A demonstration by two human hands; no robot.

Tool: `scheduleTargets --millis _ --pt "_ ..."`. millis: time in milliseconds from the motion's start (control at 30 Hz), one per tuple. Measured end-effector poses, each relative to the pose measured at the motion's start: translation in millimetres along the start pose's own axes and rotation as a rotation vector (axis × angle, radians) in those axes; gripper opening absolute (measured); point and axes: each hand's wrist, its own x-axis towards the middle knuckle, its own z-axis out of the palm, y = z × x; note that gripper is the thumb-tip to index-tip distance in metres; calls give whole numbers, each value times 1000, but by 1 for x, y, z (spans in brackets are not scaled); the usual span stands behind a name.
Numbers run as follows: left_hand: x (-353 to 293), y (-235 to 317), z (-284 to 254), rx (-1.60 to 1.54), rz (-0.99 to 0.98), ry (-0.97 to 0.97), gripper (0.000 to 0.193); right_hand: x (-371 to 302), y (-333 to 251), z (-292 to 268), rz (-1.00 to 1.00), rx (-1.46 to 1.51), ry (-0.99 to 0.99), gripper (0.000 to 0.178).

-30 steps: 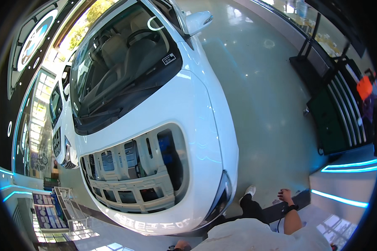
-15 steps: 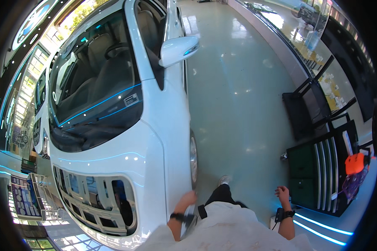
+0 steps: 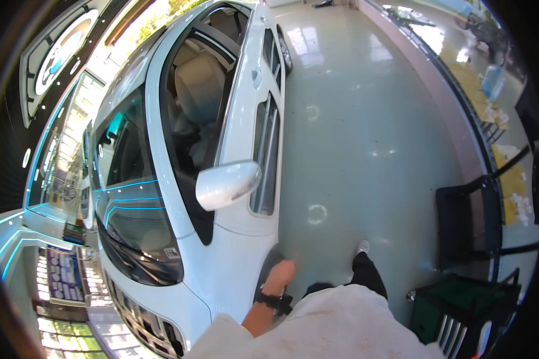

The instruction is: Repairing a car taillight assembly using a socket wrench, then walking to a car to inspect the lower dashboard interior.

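A white car (image 3: pixel 245 251) fills the left half of the view. My left hand (image 3: pixel 281 275) hangs low beside its front fender and wheel arch, apart from the bodywork as far as I can see. The fingers look loosely curled, with nothing visible in them, though they are somewhat blurred. A black strap with a small device (image 3: pixel 275 301) circles that wrist. The car's white side mirror (image 3: pixel 229 184) juts out ahead of the hand. My right hand is out of view.
Shiny green-grey floor (image 3: pixel 353 149) runs ahead alongside the car. A low wall (image 3: pixel 425 84) borders the right. Nearer stand a black stand (image 3: pixel 467 224) and a dark green tool cabinet (image 3: pixel 455 299). One foot (image 3: pixel 363 246) is stepping forward.
I have walked forward along the car; the mirror and front door are nearer and the grille has slid back. My right hand has left the view. The tool cabinet sits lower in view.
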Motion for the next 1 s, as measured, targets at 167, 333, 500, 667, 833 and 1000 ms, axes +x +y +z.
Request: scheduleTargets --millis 167,333,500,667,833,1000 --pt "73 5 -72 -670 -547 -258 37 240 -290 -165 -694 -284 375 25" --pt "193 -5 -102 -874 -682 145 39 237 -753 -308 -762 403 201 17" --pt "443 -76 -158 -972 -582 445 35 304 -901 -379 -940 239 261 18" --pt "684 -166 -314 -813 -449 830 38 340 -894 -413 -477 -243 -53 25" --pt "831 -182 -498 -587 -600 885 46 334 -912 -481 -262 -341 -35 23" --pt "912 -197 -558 -556 -1059 828 49 422 -1057 -543 -171 -242 -14 24"
